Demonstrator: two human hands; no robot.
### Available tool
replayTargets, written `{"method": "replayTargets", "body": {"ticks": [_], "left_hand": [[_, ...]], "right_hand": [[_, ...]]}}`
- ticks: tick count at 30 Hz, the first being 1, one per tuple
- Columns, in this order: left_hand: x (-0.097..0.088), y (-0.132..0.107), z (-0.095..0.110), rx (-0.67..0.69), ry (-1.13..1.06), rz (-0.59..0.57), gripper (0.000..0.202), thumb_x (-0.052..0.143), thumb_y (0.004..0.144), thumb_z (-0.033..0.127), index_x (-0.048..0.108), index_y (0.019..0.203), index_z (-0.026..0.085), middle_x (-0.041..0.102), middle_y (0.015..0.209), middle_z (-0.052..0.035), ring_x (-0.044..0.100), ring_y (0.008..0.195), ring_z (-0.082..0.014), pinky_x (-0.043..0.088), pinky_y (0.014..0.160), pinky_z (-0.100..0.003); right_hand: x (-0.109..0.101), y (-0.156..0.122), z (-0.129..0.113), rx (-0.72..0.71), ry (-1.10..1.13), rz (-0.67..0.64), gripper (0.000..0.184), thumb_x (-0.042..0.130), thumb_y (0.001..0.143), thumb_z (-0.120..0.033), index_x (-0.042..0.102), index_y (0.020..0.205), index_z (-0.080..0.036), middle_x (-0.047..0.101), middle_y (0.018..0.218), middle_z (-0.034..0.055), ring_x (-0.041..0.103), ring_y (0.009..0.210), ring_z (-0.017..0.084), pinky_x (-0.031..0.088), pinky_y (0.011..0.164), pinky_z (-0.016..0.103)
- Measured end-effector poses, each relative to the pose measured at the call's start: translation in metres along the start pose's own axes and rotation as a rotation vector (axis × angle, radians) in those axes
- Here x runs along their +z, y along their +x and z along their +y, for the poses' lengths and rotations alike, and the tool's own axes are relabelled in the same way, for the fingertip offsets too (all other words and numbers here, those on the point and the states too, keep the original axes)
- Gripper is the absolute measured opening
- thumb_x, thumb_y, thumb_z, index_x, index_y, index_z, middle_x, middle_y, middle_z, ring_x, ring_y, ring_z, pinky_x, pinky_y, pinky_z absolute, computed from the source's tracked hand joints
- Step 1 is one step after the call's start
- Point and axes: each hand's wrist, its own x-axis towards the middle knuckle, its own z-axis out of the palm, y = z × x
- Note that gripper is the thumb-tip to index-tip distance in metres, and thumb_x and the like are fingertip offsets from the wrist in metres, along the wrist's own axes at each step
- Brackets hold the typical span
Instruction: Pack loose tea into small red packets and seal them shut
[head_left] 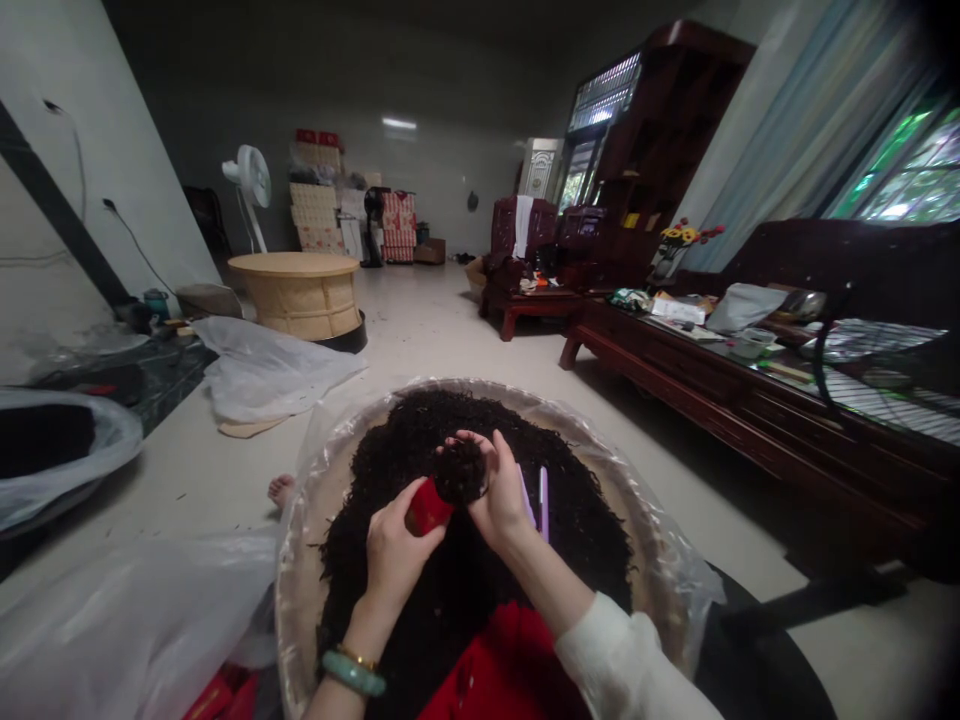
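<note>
My left hand point(394, 545) is closed around a small red packet point(429, 508), its upper end tilted toward the right hand. My right hand point(499, 492) cups a clump of dark dried leaves point(460, 470), which look like tea, right at the packet's top; whether any are inside the packet is hidden. Below both hands a wide round tray point(311, 560), lined with clear plastic, holds a broad heap of the same dark leaves point(577, 500). A light purple stick-like tool point(544, 503) lies on the heap just right of my right wrist, with another purple piece partly behind the hand.
Left of the tray are a plastic-lined container point(112, 440) of dark material and loose plastic sheeting point(142, 620). Farther off stand a round woven drum-shaped stand point(300, 300) and a white fan point(253, 180). A long dark wooden table point(697, 385) with clutter runs along the right.
</note>
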Motion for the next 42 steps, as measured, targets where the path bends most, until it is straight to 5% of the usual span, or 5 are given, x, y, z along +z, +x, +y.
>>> {"method": "replayTargets", "body": {"ticks": [15, 20, 25, 34, 42], "left_hand": [[0.009, -0.005, -0.009, -0.144, -0.125, 0.018, 0.050, 0.071, 0.068, 0.029, 0.060, 0.116, 0.020, 0.071, 0.111, -0.0087, 0.068, 0.098, -0.0258, 0.053, 0.088, -0.039], [0.015, -0.009, -0.015, -0.110, -0.167, 0.037, 0.051, 0.070, 0.067, 0.028, 0.060, 0.116, 0.018, 0.071, 0.110, -0.0108, 0.068, 0.097, -0.0255, 0.053, 0.089, -0.039], [0.018, -0.010, -0.016, 0.000, -0.164, 0.043, 0.051, 0.068, 0.068, 0.022, 0.059, 0.118, 0.019, 0.071, 0.107, -0.0093, 0.068, 0.096, -0.0246, 0.055, 0.085, -0.037], [0.021, -0.011, -0.017, 0.188, -0.130, 0.057, 0.050, 0.062, 0.080, 0.036, 0.054, 0.126, 0.016, 0.068, 0.107, -0.0122, 0.066, 0.095, -0.0255, 0.056, 0.081, -0.038], [0.014, -0.011, -0.011, 0.134, -0.220, -0.022, 0.068, 0.070, 0.074, 0.036, 0.045, 0.135, 0.018, 0.064, 0.122, -0.0145, 0.062, 0.106, -0.0277, 0.050, 0.092, -0.044]], "right_hand": [[-0.032, -0.003, 0.013, -0.093, -0.827, -0.162, 0.069, 0.039, 0.080, -0.075, 0.068, 0.114, -0.022, 0.056, 0.134, 0.0074, 0.039, 0.133, 0.025, 0.019, 0.115, 0.043], [-0.045, -0.002, 0.011, -0.264, -1.179, -0.248, 0.031, 0.053, 0.088, -0.037, 0.070, 0.109, -0.023, 0.060, 0.122, 0.0095, 0.053, 0.117, 0.023, 0.037, 0.106, 0.043], [-0.042, -0.004, 0.007, -0.437, -1.312, -0.273, 0.033, 0.052, 0.078, -0.010, 0.067, 0.106, -0.020, 0.062, 0.097, 0.0071, 0.060, 0.078, 0.016, 0.052, 0.069, 0.030], [-0.025, -0.017, -0.003, -0.457, -1.506, -0.278, 0.036, 0.050, 0.083, -0.010, 0.059, 0.116, -0.020, 0.071, 0.089, 0.0047, 0.059, 0.089, 0.021, 0.043, 0.083, 0.038], [-0.027, -0.016, -0.007, -0.323, -1.655, -0.300, 0.009, 0.064, 0.083, -0.019, 0.070, 0.076, -0.020, 0.066, 0.084, 0.0048, 0.055, 0.094, 0.021, 0.036, 0.086, 0.036]]}}
